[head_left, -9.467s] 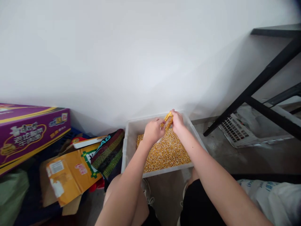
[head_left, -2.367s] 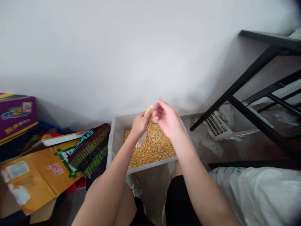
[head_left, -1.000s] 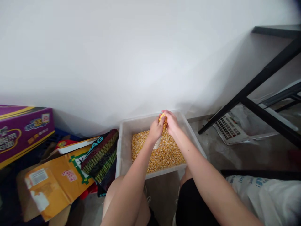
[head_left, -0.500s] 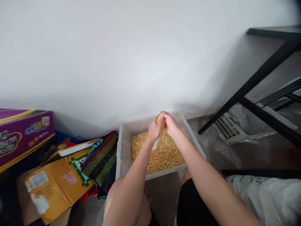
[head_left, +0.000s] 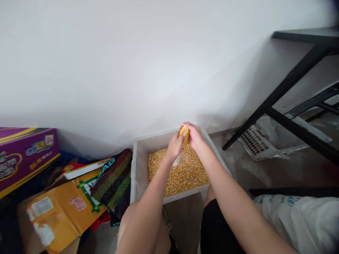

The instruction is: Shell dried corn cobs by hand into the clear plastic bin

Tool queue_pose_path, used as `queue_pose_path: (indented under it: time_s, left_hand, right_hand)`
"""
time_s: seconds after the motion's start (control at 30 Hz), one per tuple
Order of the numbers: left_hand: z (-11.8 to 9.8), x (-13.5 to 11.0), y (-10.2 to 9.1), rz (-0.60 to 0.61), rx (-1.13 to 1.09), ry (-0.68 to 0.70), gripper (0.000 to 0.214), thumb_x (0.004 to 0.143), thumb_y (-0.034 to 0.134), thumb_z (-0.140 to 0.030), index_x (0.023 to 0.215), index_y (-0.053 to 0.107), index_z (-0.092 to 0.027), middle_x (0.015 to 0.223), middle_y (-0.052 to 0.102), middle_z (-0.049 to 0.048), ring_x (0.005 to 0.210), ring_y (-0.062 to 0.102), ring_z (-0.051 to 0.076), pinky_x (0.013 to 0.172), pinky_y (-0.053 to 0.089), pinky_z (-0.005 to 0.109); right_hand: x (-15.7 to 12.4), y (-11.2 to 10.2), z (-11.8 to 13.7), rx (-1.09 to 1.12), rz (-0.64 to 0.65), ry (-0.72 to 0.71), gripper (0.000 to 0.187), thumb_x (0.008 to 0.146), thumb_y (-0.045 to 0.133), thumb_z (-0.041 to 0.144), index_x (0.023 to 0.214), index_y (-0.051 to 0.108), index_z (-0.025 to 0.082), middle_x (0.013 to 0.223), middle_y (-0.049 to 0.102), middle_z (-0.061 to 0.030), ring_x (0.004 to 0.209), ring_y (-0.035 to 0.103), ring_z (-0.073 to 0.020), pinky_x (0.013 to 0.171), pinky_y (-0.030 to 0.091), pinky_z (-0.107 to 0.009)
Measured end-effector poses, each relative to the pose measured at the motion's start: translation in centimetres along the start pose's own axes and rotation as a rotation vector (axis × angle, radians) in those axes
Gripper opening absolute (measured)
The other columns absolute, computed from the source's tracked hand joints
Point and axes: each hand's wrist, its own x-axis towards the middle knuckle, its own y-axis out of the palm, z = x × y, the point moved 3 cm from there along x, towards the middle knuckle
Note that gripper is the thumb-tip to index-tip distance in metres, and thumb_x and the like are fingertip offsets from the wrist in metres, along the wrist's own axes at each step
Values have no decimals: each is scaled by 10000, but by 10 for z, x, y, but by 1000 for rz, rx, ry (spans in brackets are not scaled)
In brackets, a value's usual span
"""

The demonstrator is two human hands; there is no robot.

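An ear of corn (head_left: 186,138) is held between both hands above a translucent white plastic bin (head_left: 134,169). Some of its yellow kernels are gone, and pale cob shows near the top and at the lower end. My left hand (head_left: 175,144) is closed around its left side. Against the right side and top, my right hand (head_left: 193,134) is closed on the same ear, with its fingertips partly hidden. Loose corn kernels (head_left: 186,174) cover the bottom of the bin below the hands.
A white wall (head_left: 159,70) rises behind the bin. To the left lie a purple box (head_left: 29,155), a flattened orange carton (head_left: 58,208) and a mesh bag (head_left: 113,187). On the right stand a black-legged table (head_left: 288,79), a white plastic basket (head_left: 258,143) and a white sack (head_left: 304,218).
The ear has turned in my hands, so a bare strip of cob now shows near its top. My right hand has shifted slightly right. The view has moved a little.
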Motion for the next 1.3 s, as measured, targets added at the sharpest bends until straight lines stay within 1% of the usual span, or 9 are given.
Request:
queue_pose_path:
  time_s: [0.07,0.2,0.3,0.43,0.53,0.77,1.0,1.13,1.3]
  left_hand:
    - [-5,1,-3,-20,-11,15,382,849,396,-347,1115,592,-156,1099,638,73,1001,567,216,868,414,318]
    - [-5,1,-7,-103,63,-71,486,842,388,-556,975,625,-153,950,670,91,904,595,230,815,422,326]
    - [-2,3,-7,-109,122,-90,556,829,369,-626,1008,596,-151,963,664,112,890,600,239,787,421,331]
    - [-1,6,-4,-44,124,-10,521,870,342,-574,1072,568,-150,1062,642,119,947,591,233,811,416,323]
    - [-2,5,-3,-34,159,19,515,892,308,-547,1112,554,-152,1089,634,125,961,586,236,826,412,334]
    - [-2,-2,-1,-30,395,31,584,914,176,-534,1151,539,-142,996,655,166,924,609,287,787,414,364]
    - [-2,-8,-6,10,422,76,558,908,210,-540,1172,541,-175,975,669,136,895,618,275,773,418,345]
    - [-4,-9,-9,-48,438,57,516,911,253,-512,1143,569,-176,938,675,119,846,623,256,748,425,329]
    - [-17,-11,-20,-187,411,172,414,892,406,-407,1234,526,-207,1052,647,95,898,605,209,790,425,301]
  right_hand:
    - [0,0,2,-12,-10,-27,129,778,600,294,765,581,167,657,639,-30,663,622,-169,659,502,-310]
    - [-4,4,0,-94,52,-57,154,748,620,317,801,596,174,701,648,-28,698,625,-168,684,494,-311]
    - [-7,7,-3,-121,68,-53,158,728,621,310,803,600,173,706,649,-24,706,620,-162,702,488,-308]
    - [-8,6,-3,-122,50,-78,167,690,645,298,785,602,167,673,633,-9,680,604,-152,682,477,-292]
    - [-8,5,-3,-129,50,-79,174,678,653,299,780,612,165,672,632,-4,680,595,-145,675,470,-280]
    - [-6,1,-12,-181,2,-99,163,681,638,309,766,626,171,698,646,-3,691,592,-136,676,458,-264]
    - [-7,-1,-10,-142,35,-41,176,677,653,321,767,626,173,678,645,-6,641,593,-144,637,469,-274]
    - [-9,4,-9,-128,72,-42,179,686,652,325,778,622,175,692,648,-12,664,601,-152,661,482,-288]
    - [-4,7,-9,-112,45,-96,183,705,638,327,796,623,169,736,654,-23,701,605,-149,689,475,-287]
